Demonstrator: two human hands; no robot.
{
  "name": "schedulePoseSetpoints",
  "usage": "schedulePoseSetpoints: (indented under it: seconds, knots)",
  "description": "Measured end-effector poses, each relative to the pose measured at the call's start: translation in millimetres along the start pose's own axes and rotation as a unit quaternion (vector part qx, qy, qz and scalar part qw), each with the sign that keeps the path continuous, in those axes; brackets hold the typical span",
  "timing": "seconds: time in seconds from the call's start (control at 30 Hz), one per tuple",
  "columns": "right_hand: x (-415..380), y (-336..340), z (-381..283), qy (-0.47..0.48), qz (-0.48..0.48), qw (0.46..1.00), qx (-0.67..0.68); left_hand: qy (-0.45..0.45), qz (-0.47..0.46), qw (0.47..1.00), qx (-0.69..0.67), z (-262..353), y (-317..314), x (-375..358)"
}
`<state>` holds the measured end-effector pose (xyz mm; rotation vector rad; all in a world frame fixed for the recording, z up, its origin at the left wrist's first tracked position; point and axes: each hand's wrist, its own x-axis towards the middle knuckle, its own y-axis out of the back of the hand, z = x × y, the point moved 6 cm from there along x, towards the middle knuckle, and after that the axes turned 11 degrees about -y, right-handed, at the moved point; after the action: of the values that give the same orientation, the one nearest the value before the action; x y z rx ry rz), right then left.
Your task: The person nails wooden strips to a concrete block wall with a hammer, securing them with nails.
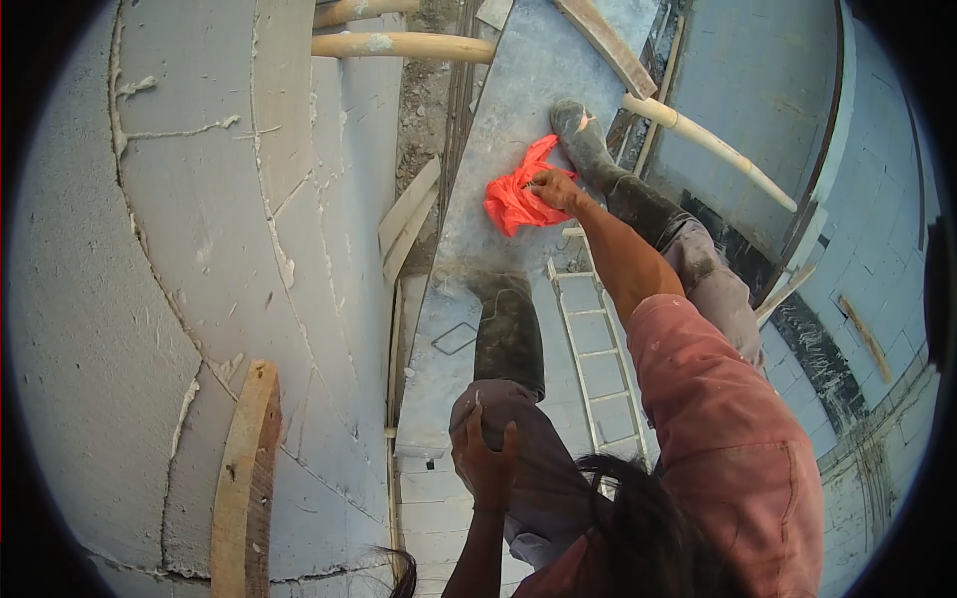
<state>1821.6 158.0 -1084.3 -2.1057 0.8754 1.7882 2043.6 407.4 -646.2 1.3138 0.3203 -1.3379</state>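
Note:
A crumpled red plastic bag (513, 204) lies on the grey plank (469, 234), close to the boot (588, 145) on my right foot. My right hand (554, 189) reaches down to the bag, its fingers pinched together at the folds. Small greyish bits show at the fingertips, too small to name. Resting on my bent left knee (498, 404) is my left hand (485, 450), with thumb and fingers apart and nothing in it. The inside of the bag is hidden.
A pale block wall (199, 199) with mortar lines rises on the left, a wooden beam (244, 478) in front of it. Round poles (409, 45) (713, 145) meet the plank's sides. A ladder (598, 354) stands below on the right; the floor lies well beneath the plank.

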Motion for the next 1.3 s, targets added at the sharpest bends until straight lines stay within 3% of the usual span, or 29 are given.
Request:
schedulePoseSetpoints:
  seconds: [0.07, 0.3, 0.37, 0.47, 0.57, 0.8, 0.87, 1.0, 1.17, 1.3]
  knots:
    - [10, -6, -2, 0.082, -0.013, 0.994, 0.077, 0.0, 0.0, 1.0, -0.003, 4, 3, 1]
    - [10, 7, -20, 0.102, 0.003, 0.987, 0.126, -0.039, 0.018, 0.999, 0.0, 1, -1, 0]
    - [-18, 22, -37, 0.016, 0.073, 0.996, 0.042, -0.016, 0.006, 1.0, -0.003, 1, -1, 0]
    - [-31, 30, -47, 0.059, 0.119, 0.991, 0.026, -0.044, 0.031, 0.999, 0.007, 1, -1, 0]
    - [-29, 34, -38, 0.031, 0.135, 0.989, 0.054, -0.055, 0.043, 0.998, 0.01, 0, -2, 0]
    - [-35, 43, -45, 0.019, 0.119, 0.992, 0.024, -0.016, 0.018, 1.0, 0.019, 1, -6, 0]
    - [-41, 49, -47, -0.009, 0.127, 0.991, -0.052, -0.028, 0.028, 0.999, 0.018, 1, -6, -1]
    - [-18, 46, -24, -0.041, 0.095, 0.994, 0.031, -0.036, 0.033, 0.999, 0.022, 6, -6, 0]
    - [-18, 54, -25, 0.049, 0.158, 0.98, -0.106, -0.019, 0.021, 0.999, 0.021, 8, -9, 1]
    - [-22, 63, -25, 0.068, 0.173, 0.967, -0.177, -0.03, 0.024, 0.999, 0.034, 12, -12, 0]
